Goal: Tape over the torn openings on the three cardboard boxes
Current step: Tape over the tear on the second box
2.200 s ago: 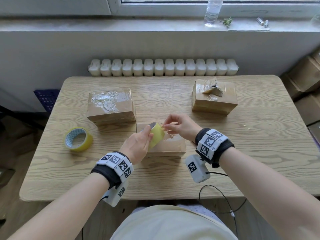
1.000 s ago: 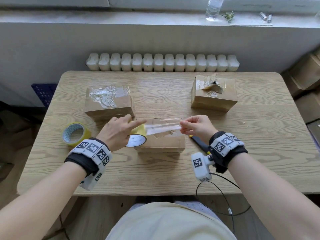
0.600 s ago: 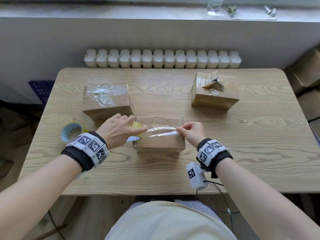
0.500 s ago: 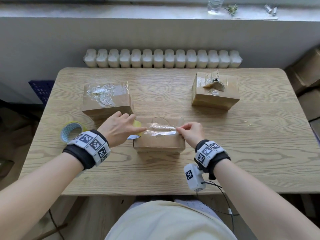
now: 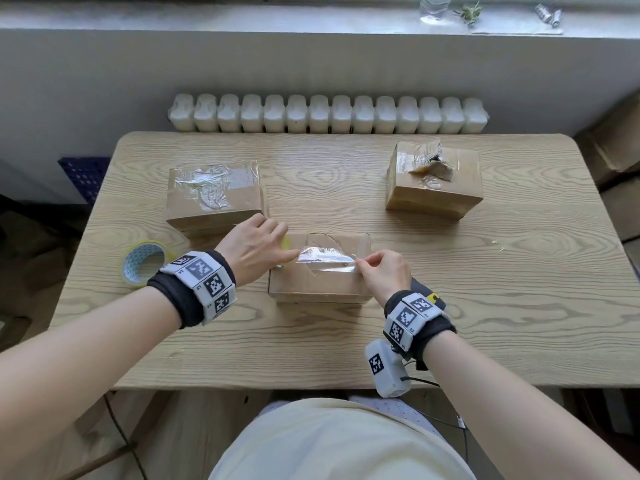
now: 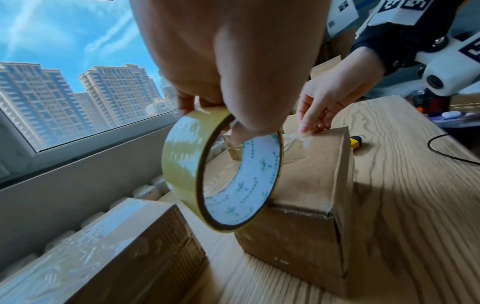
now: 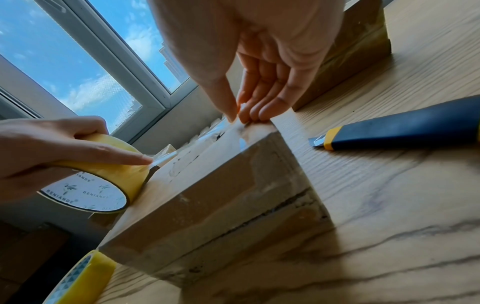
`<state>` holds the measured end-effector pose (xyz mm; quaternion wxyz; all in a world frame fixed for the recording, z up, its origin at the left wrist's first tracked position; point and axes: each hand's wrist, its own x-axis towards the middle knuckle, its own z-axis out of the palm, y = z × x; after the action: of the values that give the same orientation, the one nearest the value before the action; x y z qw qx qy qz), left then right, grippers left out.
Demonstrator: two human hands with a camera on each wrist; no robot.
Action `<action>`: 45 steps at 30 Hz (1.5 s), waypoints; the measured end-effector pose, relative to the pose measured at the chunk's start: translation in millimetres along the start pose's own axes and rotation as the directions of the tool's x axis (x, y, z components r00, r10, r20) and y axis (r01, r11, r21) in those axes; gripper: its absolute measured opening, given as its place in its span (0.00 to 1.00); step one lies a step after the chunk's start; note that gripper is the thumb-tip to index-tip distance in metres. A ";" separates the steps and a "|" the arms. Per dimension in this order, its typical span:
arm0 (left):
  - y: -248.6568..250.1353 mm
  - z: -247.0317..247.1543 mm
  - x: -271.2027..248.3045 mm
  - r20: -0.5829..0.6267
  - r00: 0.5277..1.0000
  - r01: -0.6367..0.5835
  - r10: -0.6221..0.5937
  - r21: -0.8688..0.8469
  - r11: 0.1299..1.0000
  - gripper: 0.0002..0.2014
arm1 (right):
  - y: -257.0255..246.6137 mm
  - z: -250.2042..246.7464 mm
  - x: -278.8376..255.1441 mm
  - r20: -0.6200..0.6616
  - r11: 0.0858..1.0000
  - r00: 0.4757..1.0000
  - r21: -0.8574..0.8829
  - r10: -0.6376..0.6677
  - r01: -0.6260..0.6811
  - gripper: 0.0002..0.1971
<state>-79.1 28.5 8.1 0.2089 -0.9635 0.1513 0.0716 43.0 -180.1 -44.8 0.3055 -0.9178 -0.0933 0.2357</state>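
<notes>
A small cardboard box [image 5: 318, 285] with a torn top lies in front of me. My left hand [image 5: 256, 249] grips a yellow tape roll [image 6: 221, 170] at the box's left edge, its forefinger stretched along the tape. My right hand [image 5: 379, 271] pinches the free end of the clear tape strip [image 5: 325, 259] at the box's right edge [image 7: 239, 121]. The strip lies across the box's top. A taped box [image 5: 214, 195] sits at the back left. A box with an open tear [image 5: 433, 178] sits at the back right.
A second yellow tape roll [image 5: 143, 263] lies on the wooden table [image 5: 485, 306] to the left. A blue and yellow utility knife [image 7: 389, 129] lies right of the near box. A radiator [image 5: 329, 114] runs behind the table. Cardboard boxes [image 5: 620, 140] stack at the right.
The hands pulled a strip off the roll and lowered it from above the near box onto its top. The left hand with the roll moved to the box's left edge.
</notes>
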 end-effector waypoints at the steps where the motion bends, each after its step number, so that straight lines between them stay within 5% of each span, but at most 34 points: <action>1: 0.5 0.3 1.0 0.014 1.000 -0.008 0.008 0.017 1.000 0.24 | 0.3 -0.1 0.2 0.003 1.000 1.000 -0.002 -0.001 0.001 0.07; 8: 14.2 -15.6 10.2 0.180 0.984 0.013 -0.015 0.015 1.000 0.28 | -0.1 -0.1 -0.8 -0.008 0.999 1.000 -0.048 0.011 -0.011 0.05; 16: 21.1 -24.9 20.0 0.283 0.957 0.068 -0.064 -0.002 0.998 0.18 | -4.1 -7.3 1.1 0.014 0.946 0.999 -0.320 -0.052 0.054 0.13; 21: 19.3 -23.3 17.4 0.266 0.959 0.122 -0.098 -0.073 0.990 0.19 | -5.5 -22.1 4.6 -0.004 0.918 0.994 -0.384 -0.109 0.099 0.37; 23: 19.1 -18.8 16.2 0.193 0.975 0.142 -0.113 -0.143 0.979 0.23 | -2.8 -20.8 3.2 0.041 0.846 0.947 -0.438 -0.318 0.303 0.33; 26: 17.8 -12.4 10.0 0.042 0.983 0.186 -0.181 -0.207 0.960 0.23 | -7.1 3.0 -7.8 0.189 0.647 0.756 -0.416 -0.626 0.639 0.27; 28: 18.1 -2.4 1.7 -0.012 0.974 0.217 -0.228 -0.259 0.941 0.26 | -11.3 23.4 -15.9 0.337 0.554 0.675 -0.392 -0.657 0.735 0.30; 30: 20.7 7.9 -7.4 -0.073 0.950 0.258 -0.305 -0.370 0.893 0.29 | -8.8 40.2 -19.7 0.452 0.500 0.649 -0.415 -0.612 0.760 0.34; 33: 26.6 21.2 -16.3 -0.131 0.861 0.322 -0.491 -0.607 0.727 0.35 | 0.7 54.4 -18.5 0.492 0.487 0.658 -0.442 -0.570 0.753 0.40; 36: 29.6 27.0 -18.2 -0.031 0.764 0.415 -0.645 -0.741 0.527 0.41 | 3.8 55.9 -15.4 0.512 0.466 0.643 -0.443 -0.570 0.766 0.40; 39: 30.9 30.5 -17.4 0.069 0.768 0.433 -0.636 -0.789 0.437 0.47 | 5.9 45.6 -10.5 0.515 0.448 0.623 -0.434 -0.588 0.782 0.41; 42: 26.9 32.8 -19.6 0.079 0.785 0.418 -0.614 -0.799 0.432 0.47 | 18.9 29.8 -7.8 0.450 0.529 0.723 -0.493 -0.524 0.691 0.46; 45: 22.1 26.1 -19.3 0.061 0.810 0.377 -0.583 -0.816 0.438 0.40 | 25.9 27.1 -8.5 0.423 0.547 0.736 -0.493 -0.528 0.676 0.49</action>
<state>-106.3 25.5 -20.0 -0.2517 -0.9542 -0.1561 -0.0434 23.1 -189.4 -76.3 0.0366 -0.8419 -0.5097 0.1734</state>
